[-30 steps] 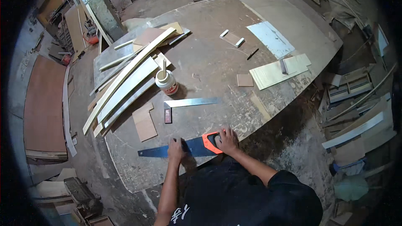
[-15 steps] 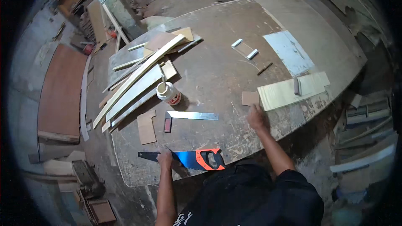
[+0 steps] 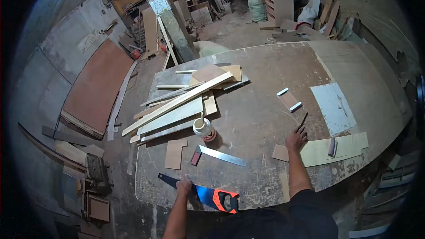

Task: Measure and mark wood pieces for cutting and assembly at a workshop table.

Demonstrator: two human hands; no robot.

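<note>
Here's the handsaw, flat on the near edge of the table, under the left hand, its orange-and-black handle out to that hand's right and its dark tip to the left. The left fingers curl over the blade; whether they pinch it or merely rest there, I can't tell. Over to the right hand, narrow, stretched well forward, fingertips right at the near end of a thin dark stick; whether they've closed on it, I can't tell. Just left of the right wrist sits a small brown square; to its right, a pale board with a dark block on top. Beyond that hand, a little white-ended panel. Ahead of the left hand: a notched brown piece, a try square to the right, then an open white jar, and farther out, piled wooden strips.
</note>
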